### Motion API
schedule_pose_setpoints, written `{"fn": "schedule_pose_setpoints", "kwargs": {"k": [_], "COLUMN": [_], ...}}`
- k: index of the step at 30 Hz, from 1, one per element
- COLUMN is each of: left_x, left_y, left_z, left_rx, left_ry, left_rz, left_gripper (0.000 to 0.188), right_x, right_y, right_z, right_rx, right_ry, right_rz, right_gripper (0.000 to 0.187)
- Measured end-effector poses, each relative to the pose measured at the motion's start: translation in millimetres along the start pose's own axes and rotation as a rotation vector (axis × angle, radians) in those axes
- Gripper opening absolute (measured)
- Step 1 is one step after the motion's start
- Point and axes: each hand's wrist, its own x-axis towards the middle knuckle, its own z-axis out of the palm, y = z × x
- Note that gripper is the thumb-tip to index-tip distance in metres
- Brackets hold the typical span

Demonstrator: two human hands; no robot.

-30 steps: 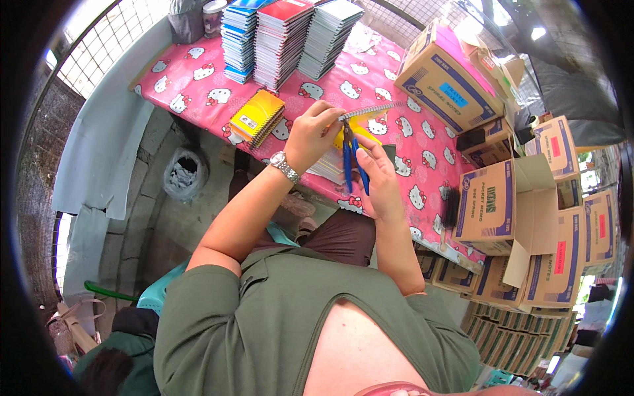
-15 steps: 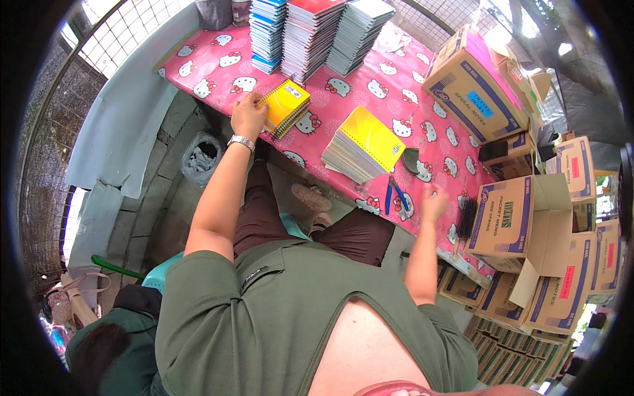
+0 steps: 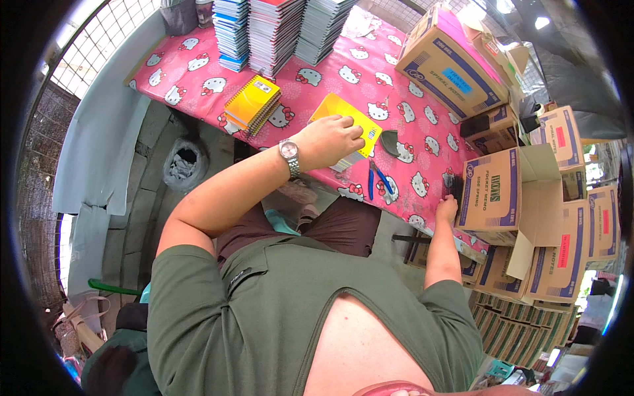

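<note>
- The left hand (image 3: 333,140) is arching over the yellow stack (image 3: 349,112), fingers curling; its grip is unclear.
- The right hand (image 3: 447,208) is reaching beside a black bundle (image 3: 452,182), well apart, grip unclear.
- The stack is lying on the tabletop (image 3: 411,136), under the left hand.

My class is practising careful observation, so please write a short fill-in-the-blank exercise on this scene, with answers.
1. The stack under the left hand has a top coloured ____.
2. The pliers have handles coloured ____.
3. The wristwatch is on the person's ____ wrist.
4. The patterned tablecloth has a background coloured ____.
Missing words: yellow; blue; left; pink.
</note>
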Motion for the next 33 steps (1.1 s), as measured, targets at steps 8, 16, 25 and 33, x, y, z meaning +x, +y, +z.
{"fn": "schedule_pose_setpoints", "kwargs": {"k": [8,16,25,33], "left_x": [28.6,40.2,34.4,28.8], "left_y": [-10.0,-0.2,-1.6,2.2], "left_z": [-40.1,-23.0,-18.9,-17.2], "left_rx": [-0.142,-0.075,-0.064,-0.077], "left_ry": [0.006,0.271,0.337,0.371], "left_rz": [-0.086,-0.149,-0.127,-0.147], "left_gripper": [0.02,0.019,0.019,0.019], "right_x": [19.3,-74.4,-84.7,-93.3], "right_y": [-48.6,-252.6,-285.3,-289.0], "right_z": [-38.4,-183.8,-195.5,-192.5], "right_rx": [0.311,1.282,1.19,0.946], "right_ry": [0.402,-0.132,0.061,0.365], "right_rz": [-0.229,-0.594,-0.633,-0.849], "right_gripper": [0.038,0.026,0.019,0.022]}}
